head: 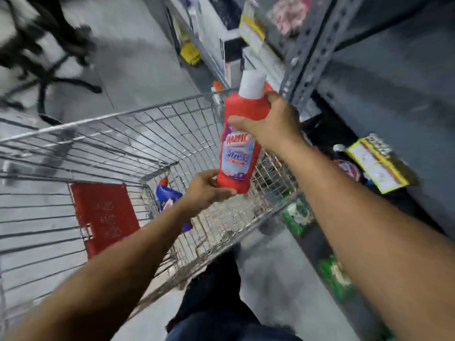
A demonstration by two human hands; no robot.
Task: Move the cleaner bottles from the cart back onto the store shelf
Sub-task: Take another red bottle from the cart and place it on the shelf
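We've got the red bottle (240, 141) up in the air over the cart (128, 114), right by its right rim, cap pointing up and tilted a bit toward the shelf (384, 77). Our right hand (268, 121) is wrapped tight around the upper body just under the white cap (252, 84), and our left hand (206, 190) is pinching the base from below.

For this bit, we'd say let the right hand do the carrying and drop the left once the grip feels solid, since the shelf is on the right anyway. Keep the bottle upright and watch the steel post (312, 45) on the way in, it's close to the cap. Set it base first, label out.

One blue bottle (170, 195) is lying down in the cart, so the left hand can go for that.
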